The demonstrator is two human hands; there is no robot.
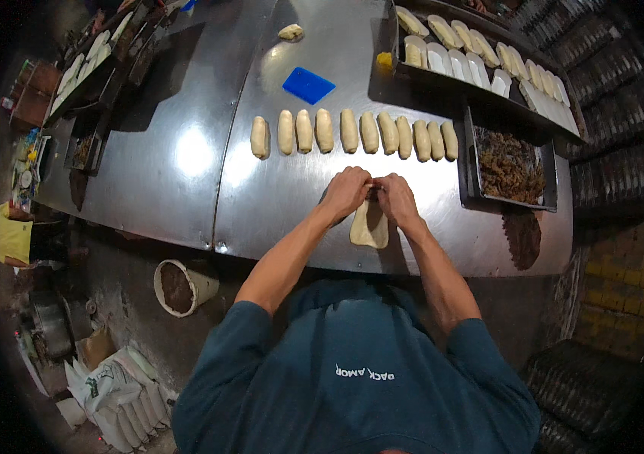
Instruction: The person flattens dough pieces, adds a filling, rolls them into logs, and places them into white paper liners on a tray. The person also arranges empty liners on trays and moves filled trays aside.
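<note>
A flat strip of pale dough (369,231) lies lengthwise on the metal table in front of me. At its far end, my left hand (348,191) and my right hand (395,199) meet with fingers closed on the dough's edge. Dark brown filling (372,195) shows between them; the fingertips partly hide it. Just beyond my hands, several rolled dough pieces (349,130) are lined up in a row across the table. Farther off rests a blue flat scraper (309,85), with a small dough lump (290,32) behind it.
To the right, a metal tray (470,163) holds brown crumbly filling (507,168). Behind it, a dark tray (450,82) carries dough pieces in white liners. A white bucket (210,287) stands below the table's front edge. A person in yellow (10,236) is at far left.
</note>
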